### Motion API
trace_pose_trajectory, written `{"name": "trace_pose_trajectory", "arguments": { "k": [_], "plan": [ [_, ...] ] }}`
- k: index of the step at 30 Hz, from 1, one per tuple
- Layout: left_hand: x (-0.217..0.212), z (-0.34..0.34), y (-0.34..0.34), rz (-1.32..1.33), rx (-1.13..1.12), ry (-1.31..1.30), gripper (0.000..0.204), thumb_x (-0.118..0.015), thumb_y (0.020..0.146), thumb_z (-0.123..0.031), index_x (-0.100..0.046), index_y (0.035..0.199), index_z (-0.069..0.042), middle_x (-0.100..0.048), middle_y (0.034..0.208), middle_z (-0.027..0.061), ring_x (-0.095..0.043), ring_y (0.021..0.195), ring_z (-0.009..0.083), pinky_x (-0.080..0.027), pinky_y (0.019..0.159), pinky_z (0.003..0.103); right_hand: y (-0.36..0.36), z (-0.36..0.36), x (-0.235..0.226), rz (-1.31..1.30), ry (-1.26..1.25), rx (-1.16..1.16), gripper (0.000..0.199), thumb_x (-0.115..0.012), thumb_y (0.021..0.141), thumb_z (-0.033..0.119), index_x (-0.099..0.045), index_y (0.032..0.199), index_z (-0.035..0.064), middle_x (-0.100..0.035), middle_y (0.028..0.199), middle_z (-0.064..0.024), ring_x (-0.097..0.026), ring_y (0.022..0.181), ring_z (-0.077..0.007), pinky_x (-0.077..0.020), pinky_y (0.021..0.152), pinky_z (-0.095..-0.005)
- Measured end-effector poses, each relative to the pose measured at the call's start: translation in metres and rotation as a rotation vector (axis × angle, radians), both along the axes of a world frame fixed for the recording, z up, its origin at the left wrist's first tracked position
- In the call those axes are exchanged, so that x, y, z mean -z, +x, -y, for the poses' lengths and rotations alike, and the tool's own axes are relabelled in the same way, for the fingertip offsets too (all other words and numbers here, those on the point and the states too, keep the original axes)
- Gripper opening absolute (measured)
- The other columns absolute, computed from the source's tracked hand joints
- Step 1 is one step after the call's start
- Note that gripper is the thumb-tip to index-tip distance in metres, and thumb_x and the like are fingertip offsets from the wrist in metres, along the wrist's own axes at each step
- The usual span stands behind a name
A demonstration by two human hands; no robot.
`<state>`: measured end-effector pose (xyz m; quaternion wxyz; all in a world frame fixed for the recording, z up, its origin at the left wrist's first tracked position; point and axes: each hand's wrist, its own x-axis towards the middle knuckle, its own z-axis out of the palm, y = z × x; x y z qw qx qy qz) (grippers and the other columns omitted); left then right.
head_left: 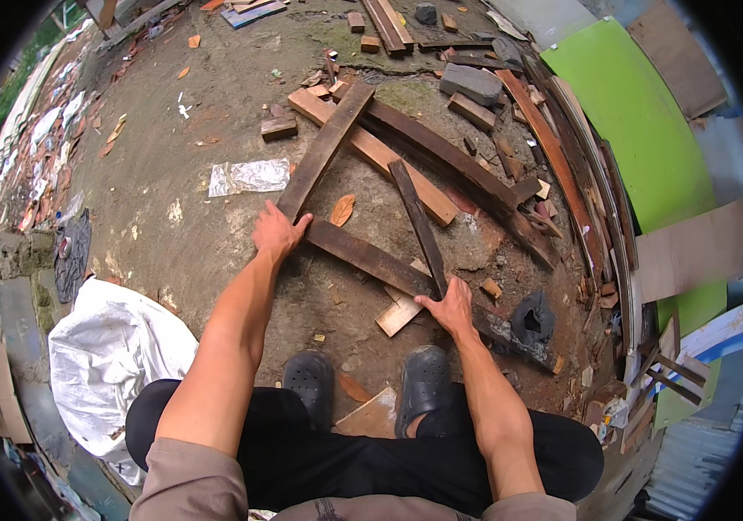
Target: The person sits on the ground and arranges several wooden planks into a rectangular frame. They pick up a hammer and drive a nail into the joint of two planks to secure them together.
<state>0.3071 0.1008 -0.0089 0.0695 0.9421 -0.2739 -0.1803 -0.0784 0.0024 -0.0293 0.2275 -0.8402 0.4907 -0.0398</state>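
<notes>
My left hand (278, 233) is closed around the near end of a dark wooden plank (330, 152), which slants away to the upper right across other timber. My right hand (450, 306) is closed at the near end of a thin dark wood strip (417, 221). Its fingers also meet the right end of a second dark plank (371, 256), whose left end lies beside my left thumb. These pieces form a rough, open-cornered frame. Beneath them lie a lighter brown beam (402, 178) and a pale short board (399, 314). My fingertips are partly hidden.
Long dark beams (450, 161) lie to the right, near a grey block (470, 84) and stacked timber strips (554, 165) by a green panel (636, 113). A white sack (115, 356) sits at my left. My grey clogs (424, 382) stand close to the wood.
</notes>
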Motion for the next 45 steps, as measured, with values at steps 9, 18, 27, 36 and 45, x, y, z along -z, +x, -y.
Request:
{"name": "trace_pose_trajectory", "arguments": {
  "k": [9, 18, 27, 36, 45],
  "plan": [
    [0.013, -0.039, 0.018, -0.006, 0.192, -0.094, 0.074, -0.055, 0.091, -0.064, -0.049, 0.116, 0.005, -0.068, 0.103, 0.0283, -0.068, 0.096, 0.0434, -0.054, 0.082, 0.049, -0.033, -0.008, 0.008, -0.017, -0.125, -0.248, 0.057, -0.086, 0.069, 0.015, -0.050, 0.110, 0.0029, -0.059, 0.113, -0.0198, -0.055, 0.110, -0.0407, -0.0432, 0.093, -0.0460],
    [-0.016, -0.070, 0.053, 0.163, 0.227, -0.139, 0.075, -0.052, 0.091, -0.065, -0.050, 0.119, 0.005, -0.069, 0.098, 0.0289, -0.069, 0.089, 0.0439, -0.055, 0.077, 0.050, 0.002, -0.002, -0.012, 0.048, -0.165, -0.319, 0.050, -0.086, 0.067, 0.014, -0.053, 0.102, 0.0032, -0.059, 0.121, -0.0177, -0.054, 0.113, -0.0391, -0.0435, 0.094, -0.0461],
    [-0.120, -0.044, 0.145, 0.390, 0.153, -0.099, 0.080, -0.050, 0.091, -0.067, -0.046, 0.142, -0.005, -0.064, 0.121, 0.0217, -0.065, 0.110, 0.0358, -0.052, 0.089, 0.049, 0.106, -0.020, -0.062, 0.150, -0.111, -0.275, 0.045, -0.083, 0.073, 0.020, -0.058, 0.105, 0.0024, -0.060, 0.125, -0.0175, -0.055, 0.116, -0.0361, -0.0423, 0.095, -0.0460],
    [-0.106, -0.033, 0.161, 0.534, -0.355, -0.546, 0.061, -0.057, 0.093, -0.050, -0.052, 0.138, -0.008, -0.057, 0.134, 0.0126, -0.050, 0.129, 0.0301, -0.039, 0.107, 0.046, 0.271, -0.040, -0.088, 0.187, -0.001, -0.154, 0.045, -0.076, 0.081, 0.027, -0.060, 0.117, 0.0035, -0.058, 0.125, -0.0220, -0.054, 0.118, -0.0396, -0.0400, 0.098, -0.0565],
    [0.006, -0.101, 0.040, -0.023, -0.463, -0.492, 0.051, -0.058, 0.093, -0.042, -0.059, 0.128, -0.004, -0.062, 0.124, 0.0194, -0.055, 0.119, 0.0358, -0.043, 0.102, 0.047, 0.383, -0.017, -0.040, 0.031, 0.154, -0.051, 0.042, -0.065, 0.084, 0.022, -0.061, 0.122, 0.0052, -0.062, 0.120, -0.0222, -0.056, 0.120, -0.0395, -0.0402, 0.101, -0.0591]
  ]
}}
